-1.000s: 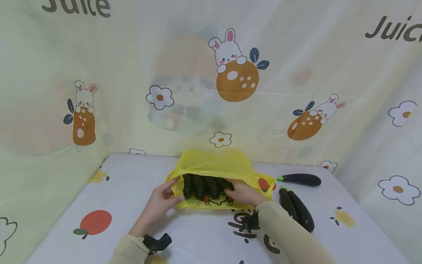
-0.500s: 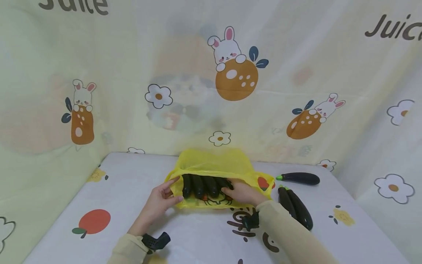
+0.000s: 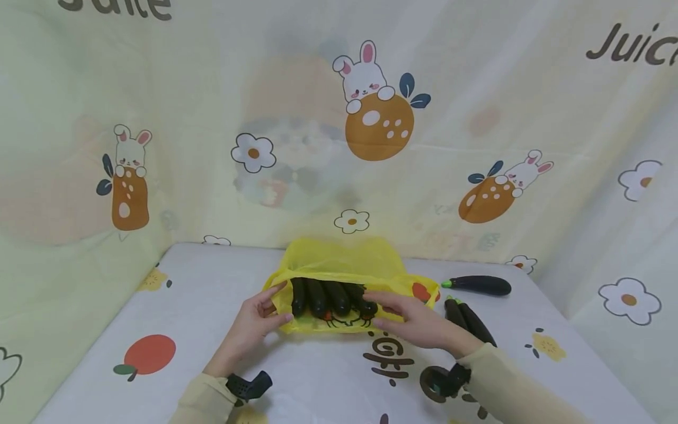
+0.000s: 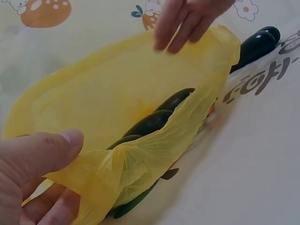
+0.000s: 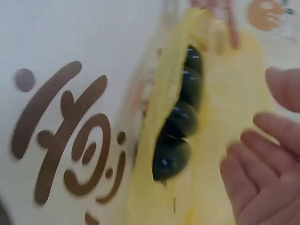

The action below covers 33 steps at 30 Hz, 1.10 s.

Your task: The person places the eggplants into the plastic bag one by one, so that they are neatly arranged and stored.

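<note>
A thin yellow plastic bag (image 3: 344,259) lies on the table with its mouth towards me. Several dark eggplants (image 3: 320,299) sit side by side inside it, their rounded ends showing at the opening. At the bag's left edge my left hand (image 3: 250,324) pinches the plastic; the left wrist view shows the thumb (image 4: 56,147) on one side of the film and the fingers on the other. My right hand (image 3: 418,323) is just outside the right part of the mouth, holding nothing. In the right wrist view, its fingers (image 5: 267,154) look loosely extended and apart from the eggplants.
On the right side of the table, one loose eggplant (image 3: 479,285) lies across, its green tip pointing left. Nearer me, a pair of eggplants (image 3: 471,321) lies together, partly hidden by my right forearm. A printed cloth curtain (image 3: 296,147) hangs behind the table.
My right hand has let go of the rightmost eggplant inside the bag and drawn back out towards the right and nearer me. My left hand has stayed at the bag's left edge.
</note>
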Available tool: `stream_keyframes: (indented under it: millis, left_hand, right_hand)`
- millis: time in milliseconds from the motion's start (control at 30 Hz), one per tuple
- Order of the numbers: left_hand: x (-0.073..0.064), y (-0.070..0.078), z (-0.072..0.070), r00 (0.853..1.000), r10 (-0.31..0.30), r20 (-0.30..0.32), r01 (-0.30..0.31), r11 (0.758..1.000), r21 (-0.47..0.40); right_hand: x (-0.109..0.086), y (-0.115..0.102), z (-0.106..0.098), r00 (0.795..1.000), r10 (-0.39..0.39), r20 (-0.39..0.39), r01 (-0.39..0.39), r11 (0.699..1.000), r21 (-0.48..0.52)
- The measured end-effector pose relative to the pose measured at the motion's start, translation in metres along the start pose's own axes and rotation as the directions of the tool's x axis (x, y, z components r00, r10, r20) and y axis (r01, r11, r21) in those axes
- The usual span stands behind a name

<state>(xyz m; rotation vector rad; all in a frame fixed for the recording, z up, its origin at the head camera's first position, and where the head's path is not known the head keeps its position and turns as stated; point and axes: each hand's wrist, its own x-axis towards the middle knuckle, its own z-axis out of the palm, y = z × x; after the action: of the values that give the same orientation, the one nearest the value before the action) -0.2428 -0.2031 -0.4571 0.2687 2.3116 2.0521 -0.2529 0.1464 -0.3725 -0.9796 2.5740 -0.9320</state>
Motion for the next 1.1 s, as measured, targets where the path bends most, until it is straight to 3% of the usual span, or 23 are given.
stream_keyframes:
  millis: [100, 233, 433, 500, 600, 700, 867, 1100]
  left_hand:
    - [0.000, 0.000, 0.000, 1.000, -0.001, 0.002, 0.001, 1.000, -0.003]
    - [0.001, 0.000, 0.002, 1.000, -0.009, 0.016, 0.010, 1.000, -0.018]
    - [0.000, 0.000, 0.004, 1.000, -0.022, -0.001, 0.022, 1.000, 0.017]
    - [-0.001, -0.001, 0.003, 1.000, -0.019, -0.013, 0.019, 0.999, 0.037]
    - [-0.002, -0.001, 0.002, 1.000, -0.018, -0.017, 0.019, 0.999, 0.045]
    - [-0.004, -0.001, 0.000, 1.000, -0.028, -0.014, 0.029, 0.999, 0.040]
    - [-0.005, 0.000, 0.000, 0.999, -0.040, -0.021, 0.041, 0.997, 0.067]
    - [-0.003, 0.001, -0.001, 1.000, -0.025, -0.016, 0.027, 0.995, 0.097]
  right_hand:
    - [-0.028, 0.003, -0.020, 0.999, -0.020, -0.035, 0.025, 0.991, 0.131]
    - [-0.071, 0.021, -0.052, 0.987, 0.014, -0.159, 0.022, 0.974, 0.226]
    - [-0.128, 0.068, -0.108, 0.929, 0.172, -0.328, -0.135, 0.982, 0.132]
    - [-0.141, 0.083, -0.123, 0.904, 0.228, -0.362, -0.203, 0.973, 0.106]
    - [-0.152, 0.105, -0.136, 0.884, 0.281, -0.375, -0.271, 0.959, 0.079]
    - [-0.154, 0.123, -0.130, 0.885, 0.331, -0.327, -0.327, 0.942, 0.071]
    - [-0.144, 0.137, -0.094, 0.875, 0.431, -0.221, -0.434, 0.900, 0.041]
    - [-0.129, 0.145, -0.063, 0.876, 0.452, -0.166, -0.452, 0.891, 0.042]
